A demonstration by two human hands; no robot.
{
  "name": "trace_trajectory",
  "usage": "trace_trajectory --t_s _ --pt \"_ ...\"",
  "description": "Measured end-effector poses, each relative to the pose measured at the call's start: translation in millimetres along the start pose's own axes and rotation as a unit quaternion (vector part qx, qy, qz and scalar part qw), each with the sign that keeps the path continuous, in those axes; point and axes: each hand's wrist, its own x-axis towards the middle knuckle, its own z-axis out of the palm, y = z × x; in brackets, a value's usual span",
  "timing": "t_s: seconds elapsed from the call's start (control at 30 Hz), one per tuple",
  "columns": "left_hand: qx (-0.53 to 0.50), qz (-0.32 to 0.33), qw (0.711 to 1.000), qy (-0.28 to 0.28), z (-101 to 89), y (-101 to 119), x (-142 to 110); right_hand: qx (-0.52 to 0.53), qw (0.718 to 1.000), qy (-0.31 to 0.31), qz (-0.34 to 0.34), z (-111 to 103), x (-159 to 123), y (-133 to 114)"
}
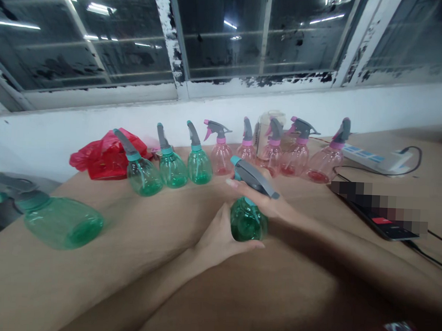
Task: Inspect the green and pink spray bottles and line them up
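A green spray bottle (247,221) with a grey and teal trigger head (253,177) stands at the middle of the table. My left hand (218,236) is wrapped round the bottle's green body from the left. My right hand (267,199) reaches in from the right and is closed round the trigger head at the neck. Behind it, three green spray bottles (171,169) stand in a row, and several pink spray bottles (296,156) stand to their right.
Another green spray bottle (59,222) lies at the left of the wooden table (129,259). A red plastic bag (104,155) sits at the back left. A white power strip (375,160) and a phone (383,224) with cables lie at the right. A white wall runs behind.
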Motion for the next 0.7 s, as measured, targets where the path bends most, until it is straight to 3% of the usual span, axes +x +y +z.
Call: trace_trajectory --t_s 0.13,0.37,0.7 --pt "0.001 -0.004 1.0 0.003 0.0 1 0 -0.006 1.0 -0.001 -0.023 -1 1 -3" --pt "-0.008 0.014 1.0 0.004 0.1 1 0 0.024 1.0 0.0 0.011 2 -2 3" --pt "-0.009 0.03 0.999 -0.002 -0.3 2 0 0.092 0.996 -0.004 -0.01 3 -2 10"
